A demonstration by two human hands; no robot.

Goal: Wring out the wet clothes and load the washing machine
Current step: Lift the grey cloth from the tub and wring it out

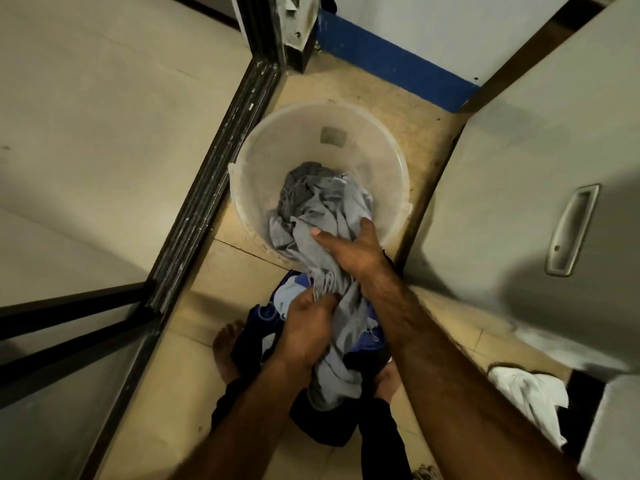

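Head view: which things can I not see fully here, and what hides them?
Bucket bottom: head view, covered by the grey cloth.
Left hand fingertips: head view, buried in the cloth's folds.
Blue clothes: head view, mostly under the grey cloth and the left hand.
White appliance: head view, cut off by the right edge; no opening shows.

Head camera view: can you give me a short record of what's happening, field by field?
Container: translucent white plastic bucket, standing on the floor
Contents: crumpled grey cloth, trailing out over the near rim
Left hand: grips the cloth's bunched lower part
Right hand: grips the cloth at the bucket's near rim
Nearby: white cloth lying at the right
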